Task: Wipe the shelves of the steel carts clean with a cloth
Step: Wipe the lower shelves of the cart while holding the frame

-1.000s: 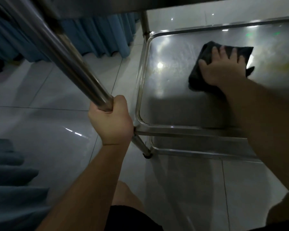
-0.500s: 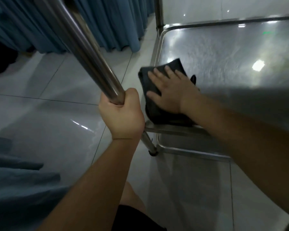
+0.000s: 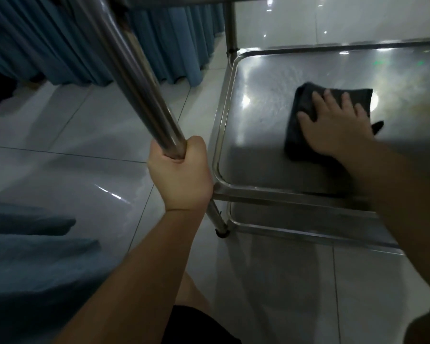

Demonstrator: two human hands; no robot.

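The dark cloth (image 3: 308,145) has been swept back from the shelf's (image 3: 253,125) near-left corner toward centre-right of frame — pressed flat under the right hand (image 3: 333,127), fingers straight. The cart post (image 3: 139,90) stays clenched in the left hand (image 3: 181,175) — another pass under way.

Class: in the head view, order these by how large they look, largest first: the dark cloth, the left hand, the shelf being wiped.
1. Shelf, largest by far.
2. Left hand and dark cloth: similar in apparent size; the hand is nearer the camera and the right hand covers part of the cloth, so I won't rank them.
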